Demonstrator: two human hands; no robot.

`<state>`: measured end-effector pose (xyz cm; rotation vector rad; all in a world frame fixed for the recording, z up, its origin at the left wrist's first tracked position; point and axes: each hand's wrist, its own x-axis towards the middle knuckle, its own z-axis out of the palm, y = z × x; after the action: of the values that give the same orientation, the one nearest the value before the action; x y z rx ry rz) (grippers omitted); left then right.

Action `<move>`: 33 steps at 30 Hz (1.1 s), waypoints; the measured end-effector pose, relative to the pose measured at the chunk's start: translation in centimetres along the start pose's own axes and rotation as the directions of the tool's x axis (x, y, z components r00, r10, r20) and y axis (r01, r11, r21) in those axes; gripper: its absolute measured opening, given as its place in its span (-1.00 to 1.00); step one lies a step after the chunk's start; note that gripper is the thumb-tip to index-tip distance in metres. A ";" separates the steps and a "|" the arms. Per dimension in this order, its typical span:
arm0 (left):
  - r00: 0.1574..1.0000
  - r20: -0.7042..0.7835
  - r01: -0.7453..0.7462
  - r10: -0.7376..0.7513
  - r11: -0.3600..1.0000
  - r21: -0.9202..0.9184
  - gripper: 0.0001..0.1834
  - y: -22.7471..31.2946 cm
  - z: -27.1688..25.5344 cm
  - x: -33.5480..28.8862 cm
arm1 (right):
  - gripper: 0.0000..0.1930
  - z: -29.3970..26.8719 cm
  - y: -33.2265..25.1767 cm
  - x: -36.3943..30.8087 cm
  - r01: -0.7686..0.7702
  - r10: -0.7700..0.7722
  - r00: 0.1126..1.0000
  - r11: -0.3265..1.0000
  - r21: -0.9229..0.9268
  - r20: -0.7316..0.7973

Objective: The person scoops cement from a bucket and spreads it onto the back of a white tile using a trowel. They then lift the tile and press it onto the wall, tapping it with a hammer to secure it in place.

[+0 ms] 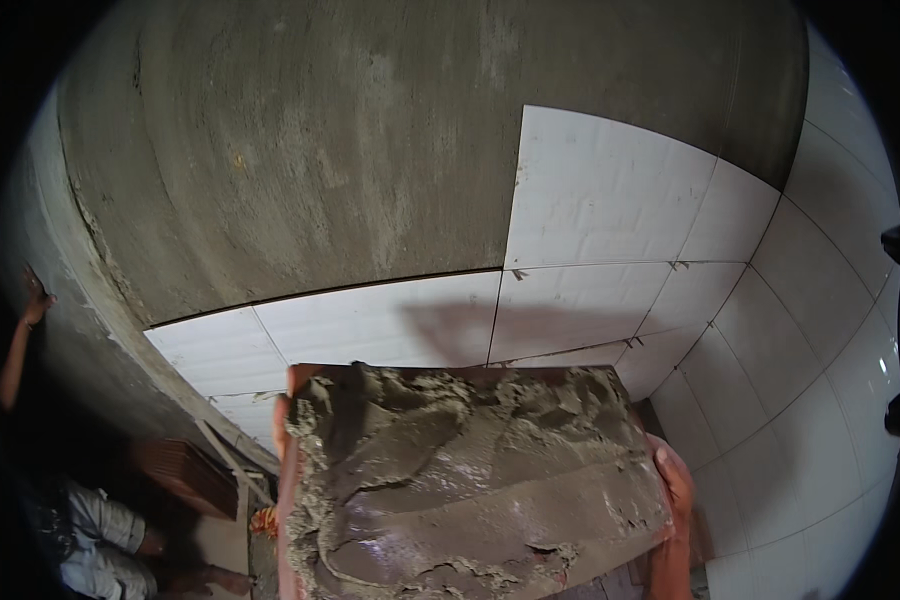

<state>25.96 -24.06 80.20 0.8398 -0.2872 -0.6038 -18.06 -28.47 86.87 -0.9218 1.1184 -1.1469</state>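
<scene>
Between my two hands I hold a tile whose upward face is covered with wet grey mortar, thick and uneven, heaped along the edges. My left hand grips the tile's left edge; only some fingers show past the mortar. On the opposite edge, my right hand is wrapped round the side with its fingertips near the upper corner. Beyond the tile stands a wall partly faced with white tiles. Above and left of these, the wall is bare grey plaster.
White tiles cover the right-hand wall. Small spacers sit in the joints. At the far left a co-worker's hand rests by the wall; their legs are below. A stack of reddish-brown tiles stands near a slanted wooden strip.
</scene>
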 end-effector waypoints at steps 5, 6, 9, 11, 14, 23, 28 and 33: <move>0.960 -0.157 -0.196 0.231 0.958 0.209 -0.18 6.4 0.4 4.8 | -0.44 6.6 -2.0 5.6 0.029 -0.045 0.995 0.985 0.172 0.085; 0.949 -0.175 -0.217 0.263 0.945 0.245 -0.17 6.7 0.3 4.9 | -0.42 6.7 -1.8 6.4 0.021 -0.045 0.993 0.979 0.205 0.110; 0.917 -0.202 -0.268 0.343 0.907 0.325 -0.15 7.1 0.2 4.9 | -0.37 6.5 -0.9 8.1 0.058 -0.083 0.992 0.969 0.238 0.094; 0.897 -0.219 -0.295 0.385 0.888 0.352 -0.14 7.2 0.3 4.8 | -0.37 6.3 0.1 9.0 0.136 -0.160 0.984 0.955 0.262 0.072; 0.880 -0.206 -0.329 0.429 0.861 0.389 -0.11 7.3 0.5 5.0 | -0.46 6.0 1.2 9.7 0.170 -0.263 0.952 0.880 0.444 0.156; 0.873 -0.194 -0.308 0.448 0.814 0.492 -0.04 6.7 0.5 6.5 | -0.71 10.0 -0.3 12.2 0.843 -0.805 0.536 0.495 -0.211 0.254; 0.847 -0.282 -0.237 0.452 0.794 0.561 0.00 6.3 2.2 8.1 | -0.89 12.7 -3.5 15.3 0.709 -0.731 0.632 0.410 -0.574 0.259; 0.913 0.046 -0.351 0.405 0.723 0.595 0.04 6.4 5.0 10.2 | -0.78 15.8 -5.9 19.4 0.774 -0.712 0.632 0.574 -0.267 0.306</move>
<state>34.23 -29.97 88.34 1.3686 -0.5723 -0.0689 -3.04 -48.67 92.33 -1.8970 0.8107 -1.5115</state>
